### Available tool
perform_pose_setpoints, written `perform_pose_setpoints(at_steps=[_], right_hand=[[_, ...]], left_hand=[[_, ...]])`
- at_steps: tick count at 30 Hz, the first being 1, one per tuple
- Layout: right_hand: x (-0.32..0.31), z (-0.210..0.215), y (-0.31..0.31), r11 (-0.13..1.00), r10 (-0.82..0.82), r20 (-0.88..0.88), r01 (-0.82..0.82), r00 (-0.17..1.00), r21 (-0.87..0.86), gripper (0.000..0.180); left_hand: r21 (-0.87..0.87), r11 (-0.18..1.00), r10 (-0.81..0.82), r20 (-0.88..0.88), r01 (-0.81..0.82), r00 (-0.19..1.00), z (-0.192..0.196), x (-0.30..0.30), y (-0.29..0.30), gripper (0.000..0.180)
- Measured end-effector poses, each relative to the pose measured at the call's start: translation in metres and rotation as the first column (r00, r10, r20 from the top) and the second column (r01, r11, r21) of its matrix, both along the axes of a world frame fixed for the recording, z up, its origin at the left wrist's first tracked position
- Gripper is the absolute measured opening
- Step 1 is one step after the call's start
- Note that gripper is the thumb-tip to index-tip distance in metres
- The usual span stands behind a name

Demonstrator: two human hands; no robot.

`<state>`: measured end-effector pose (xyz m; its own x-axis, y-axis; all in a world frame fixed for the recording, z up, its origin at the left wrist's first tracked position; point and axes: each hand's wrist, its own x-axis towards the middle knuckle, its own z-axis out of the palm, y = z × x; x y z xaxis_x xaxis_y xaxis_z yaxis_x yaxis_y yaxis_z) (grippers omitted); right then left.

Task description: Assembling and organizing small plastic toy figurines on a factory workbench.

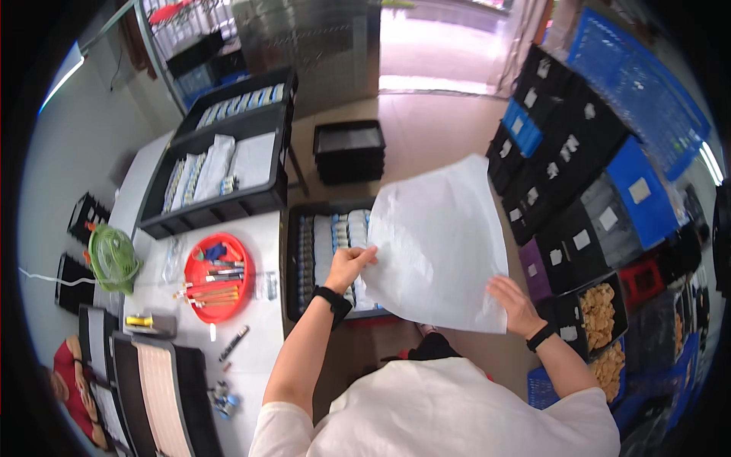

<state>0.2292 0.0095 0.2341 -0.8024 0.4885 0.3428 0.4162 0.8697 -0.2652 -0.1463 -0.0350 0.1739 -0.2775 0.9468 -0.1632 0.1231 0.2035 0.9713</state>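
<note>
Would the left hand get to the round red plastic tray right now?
Probably yes: nothing tall stands between the left hand and the red tray, though its grip seems busy with the thin white sheet.

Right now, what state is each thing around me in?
White sheet: unfolded, curved, held up.
Left hand: pinching the sheet's left edge.
Right hand: at its right edge, grip unclear.
Near black crate: open, partly hidden.
Table crate: open, partly filled.
Red tray: open, holding brushes.
Green fan: spinning or still, cannot tell.
Floor crates: stacked.
</note>
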Motion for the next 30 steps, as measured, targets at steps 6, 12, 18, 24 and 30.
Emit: perform_pose_setpoints(at_steps=[6,12,18,24,30], right_hand=[[0.031,-0.064,0.123,0.958,0.102,0.109,-0.068,0.989,-0.278,0.049],[-0.007,-0.106,0.224,0.874,-0.244,-0.088,0.179,0.966,-0.452,0.094],[-0.059,-0.168,0.309,0.686,-0.547,-0.076,0.394,0.834,-0.612,0.087],[-0.040,-0.246,0.366,0.356,-0.573,0.101,0.358,0.813,-0.863,0.061],[-0.027,-0.285,0.403,0.439,-0.633,0.216,0.575,0.743,-0.690,0.052]], left_hand=[[-0.154,0.970,0.190,0.008,-0.187,0.982,-0.086,0.052,0.063,0.021],[-0.269,0.927,0.248,-0.079,-0.260,0.966,-0.146,0.102,0.094,0.015],[-0.386,0.894,0.260,0.038,-0.226,0.965,-0.190,0.126,0.094,0.015],[-0.406,0.874,0.327,0.087,-0.266,0.941,-0.220,0.141,0.104,0.020],[-0.401,0.858,0.345,-0.013,-0.321,0.938,-0.236,0.146,0.109,0.020]])
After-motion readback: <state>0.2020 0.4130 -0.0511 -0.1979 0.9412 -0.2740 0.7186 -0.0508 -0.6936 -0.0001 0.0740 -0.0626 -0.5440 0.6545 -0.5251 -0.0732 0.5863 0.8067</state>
